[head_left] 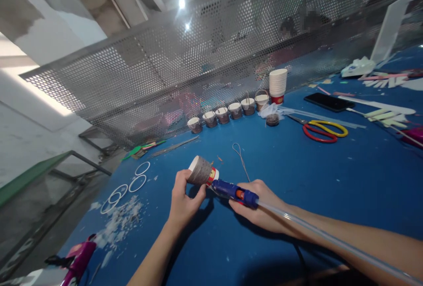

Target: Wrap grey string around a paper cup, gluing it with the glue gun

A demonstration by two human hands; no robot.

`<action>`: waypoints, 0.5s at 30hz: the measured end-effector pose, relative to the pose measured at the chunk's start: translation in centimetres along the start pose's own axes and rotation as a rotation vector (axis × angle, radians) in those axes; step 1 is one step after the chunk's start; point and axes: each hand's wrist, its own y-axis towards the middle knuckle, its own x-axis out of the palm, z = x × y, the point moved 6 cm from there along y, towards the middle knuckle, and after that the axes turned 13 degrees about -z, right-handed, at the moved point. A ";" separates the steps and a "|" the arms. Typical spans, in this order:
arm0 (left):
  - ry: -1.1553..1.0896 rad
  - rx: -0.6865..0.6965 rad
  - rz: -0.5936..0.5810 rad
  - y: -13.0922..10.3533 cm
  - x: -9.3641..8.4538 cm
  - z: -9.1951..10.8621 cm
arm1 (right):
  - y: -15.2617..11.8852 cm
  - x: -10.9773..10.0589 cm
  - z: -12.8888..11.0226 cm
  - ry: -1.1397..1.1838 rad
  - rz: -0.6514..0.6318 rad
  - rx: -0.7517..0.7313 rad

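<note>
My left hand grips a paper cup tilted on its side, its mouth toward the upper left. Grey-brown cord or strip wraps most of the cup; a red and white band shows near its base. In my right hand is a blue hot glue gun, its nozzle at the cup's base. A long clear glue stick runs out of the gun's back along my right forearm. Just beyond my right hand lies a looped piece of twine on the blue table.
Several wrapped cups line the metal mesh screen, beside a stack of paper cups. Scissors, a phone and a dark ball of cord lie right. White rings, scraps and a magenta device are left.
</note>
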 end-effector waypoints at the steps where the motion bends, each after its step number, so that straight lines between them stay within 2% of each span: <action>1: 0.000 -0.005 -0.007 0.0 0.1 0.0 | 0.0 0.2 0.1 -0.005 -0.007 0.004; 5: -0.024 -0.038 -0.026 0.0 0.3 -0.3 | 0.1 0.4 0.3 -0.015 -0.021 0.009; 9: -0.063 -0.032 -0.041 0.0 0.3 -0.7 | 0.1 -0.6 0.2 0.050 0.019 0.025; 15: -0.110 0.034 -0.076 0.1 0.3 -0.7 | 0.1 -1.8 0.6 0.222 0.029 0.152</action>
